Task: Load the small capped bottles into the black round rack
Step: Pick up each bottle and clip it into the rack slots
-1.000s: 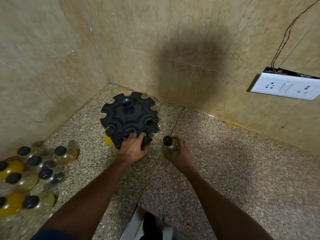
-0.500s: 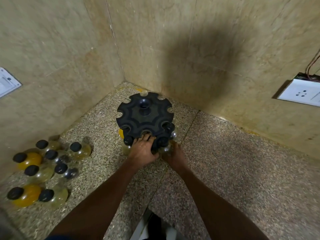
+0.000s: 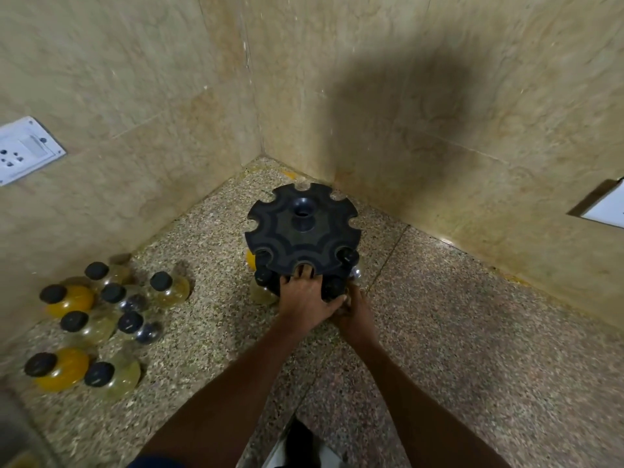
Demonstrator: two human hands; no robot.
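The black round rack stands on the speckled floor in the wall corner. My left hand grips its near rim, one finger in the front notch. My right hand, partly hidden behind the left, holds a small black-capped bottle against the rack's lower near-right side. Other bottles sit in the rack: a cap at the right, a pale bottle at the near left and a yellow one behind it. Several loose capped bottles, yellow and pale, stand on the floor to the left.
Two tiled walls meet just behind the rack. A white socket plate is on the left wall and another on the right wall. A dark and white object lies at the bottom edge between my arms.
My right hand has carried the bottle from the floor right of the rack to the rack's near-right side. My left hand has stayed on the rim. The view has swung left.
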